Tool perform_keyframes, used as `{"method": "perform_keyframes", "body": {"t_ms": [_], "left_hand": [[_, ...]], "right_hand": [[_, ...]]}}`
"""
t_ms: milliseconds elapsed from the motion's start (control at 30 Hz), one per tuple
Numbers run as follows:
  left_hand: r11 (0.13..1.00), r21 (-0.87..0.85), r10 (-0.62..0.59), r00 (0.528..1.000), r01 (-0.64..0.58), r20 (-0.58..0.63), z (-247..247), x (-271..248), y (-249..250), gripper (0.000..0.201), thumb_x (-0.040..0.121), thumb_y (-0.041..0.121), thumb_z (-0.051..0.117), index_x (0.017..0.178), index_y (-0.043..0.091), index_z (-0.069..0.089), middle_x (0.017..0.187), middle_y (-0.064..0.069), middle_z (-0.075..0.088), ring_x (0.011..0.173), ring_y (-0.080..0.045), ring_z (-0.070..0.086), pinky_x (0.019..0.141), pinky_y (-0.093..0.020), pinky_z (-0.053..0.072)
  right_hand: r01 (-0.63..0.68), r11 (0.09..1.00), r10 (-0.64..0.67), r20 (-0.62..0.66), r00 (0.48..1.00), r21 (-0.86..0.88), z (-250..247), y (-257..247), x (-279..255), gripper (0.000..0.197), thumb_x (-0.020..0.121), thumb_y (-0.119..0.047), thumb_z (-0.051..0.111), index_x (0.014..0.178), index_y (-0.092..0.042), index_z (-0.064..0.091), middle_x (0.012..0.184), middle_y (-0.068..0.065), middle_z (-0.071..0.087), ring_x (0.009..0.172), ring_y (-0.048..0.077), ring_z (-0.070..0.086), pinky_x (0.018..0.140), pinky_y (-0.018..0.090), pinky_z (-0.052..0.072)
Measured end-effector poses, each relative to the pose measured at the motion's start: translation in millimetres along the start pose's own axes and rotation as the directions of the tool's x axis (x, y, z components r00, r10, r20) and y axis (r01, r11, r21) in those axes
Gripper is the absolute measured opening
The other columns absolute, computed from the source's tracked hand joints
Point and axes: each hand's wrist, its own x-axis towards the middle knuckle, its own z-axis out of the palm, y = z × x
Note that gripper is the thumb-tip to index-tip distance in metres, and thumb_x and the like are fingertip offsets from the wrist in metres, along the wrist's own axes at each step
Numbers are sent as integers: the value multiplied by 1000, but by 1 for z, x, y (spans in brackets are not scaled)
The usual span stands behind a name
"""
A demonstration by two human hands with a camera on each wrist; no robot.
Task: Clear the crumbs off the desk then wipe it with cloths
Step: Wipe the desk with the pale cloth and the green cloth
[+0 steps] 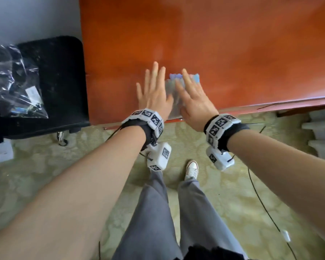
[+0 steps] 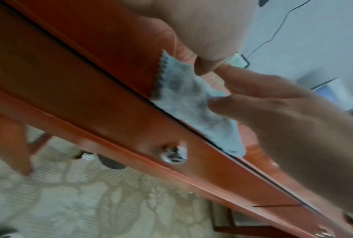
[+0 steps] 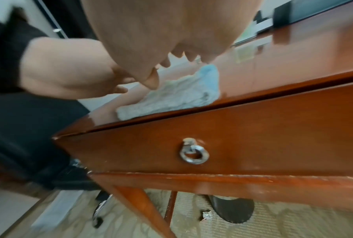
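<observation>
A crumpled grey-white cloth (image 1: 174, 91) with a blue edge lies on the red-brown desk (image 1: 233, 53), close to its near edge. My left hand (image 1: 154, 91) is flat with spread, straight fingers just left of the cloth. My right hand (image 1: 193, 96) is over the cloth's right part with its fingers straight. In the left wrist view the cloth (image 2: 191, 104) reaches the desk edge, under the right hand's fingers (image 2: 252, 96). In the right wrist view the cloth (image 3: 171, 95) lies below my thumb; whether the fingers press it I cannot tell. No crumbs show on the desk top.
A black wheeled chair (image 1: 60, 81) stands left of the desk with a clear plastic bag (image 1: 13, 81) on it. The desk front has a drawer with a metal ring pull (image 3: 193, 153). A cable (image 1: 261, 201) runs over the patterned carpet. Dark items (image 3: 313, 11) sit at the desk's back.
</observation>
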Motion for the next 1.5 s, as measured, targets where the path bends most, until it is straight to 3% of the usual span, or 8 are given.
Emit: {"method": "perform_keyframes", "body": {"t_ms": [133,400,567,700,933,1233,1400,1500], "left_hand": [[959,268,-113,990,88,80,11,-17,-53,70,101,52,25,158,26,-7,164,2,-19,152,-22,-12,120,-58,3],[938,344,-122,974,50,192,10,-16,-62,70,101,57,14,153,29,-23,158,4,-35,148,-18,-26,120,-52,-10],[938,344,-125,970,47,208,10,-16,-62,70,100,58,11,152,29,-27,156,4,-39,147,-18,-29,120,-52,-11],[942,332,-117,974,46,195,11,-18,-62,69,100,58,11,152,29,-26,157,4,-36,147,-19,-27,120,-52,-11],[940,339,-114,979,50,172,13,-17,-63,69,100,58,11,153,29,-23,159,3,-33,148,-19,-25,120,-53,-9],[934,354,-115,981,54,153,16,-16,-65,70,99,59,12,153,30,-22,160,4,-32,149,-19,-24,120,-53,-8],[934,353,-129,973,53,193,13,-15,-65,70,100,58,12,151,30,-26,156,5,-38,147,-18,-28,120,-52,-11],[939,340,-122,973,50,194,13,-15,-65,70,100,58,12,152,30,-26,157,4,-38,147,-19,-28,119,-52,-12]], "right_hand": [[28,979,3,152,988,-200,24,-21,11,62,102,-46,27,157,-29,5,164,8,-13,149,38,-8,120,56,-1],[-202,952,220,59,974,-229,10,72,-16,61,102,-51,16,155,-36,-11,163,-1,-17,150,30,-12,121,52,-2],[-546,828,552,9,834,-129,-25,146,-44,60,100,-56,16,151,-45,-15,162,-6,-21,150,29,-13,117,60,-7],[-690,721,690,-17,723,-62,-25,127,-27,63,99,-58,14,153,-41,-14,162,-3,-22,150,29,-16,114,66,-8],[-411,898,414,-13,910,-155,12,39,16,68,99,-58,17,155,-34,-12,163,3,-19,149,35,-14,113,68,-6],[-96,954,120,68,990,-285,30,20,11,69,98,-60,15,155,-33,-14,164,-3,-16,151,29,-11,116,63,-2],[-232,946,241,12,970,-225,11,82,-10,79,96,-61,25,154,-28,-16,163,-9,-17,150,23,-13,118,56,-9],[-443,892,435,-91,896,-94,-7,119,-19,86,95,-59,35,156,-18,-11,164,-1,-12,151,23,-10,118,54,-9]]}}
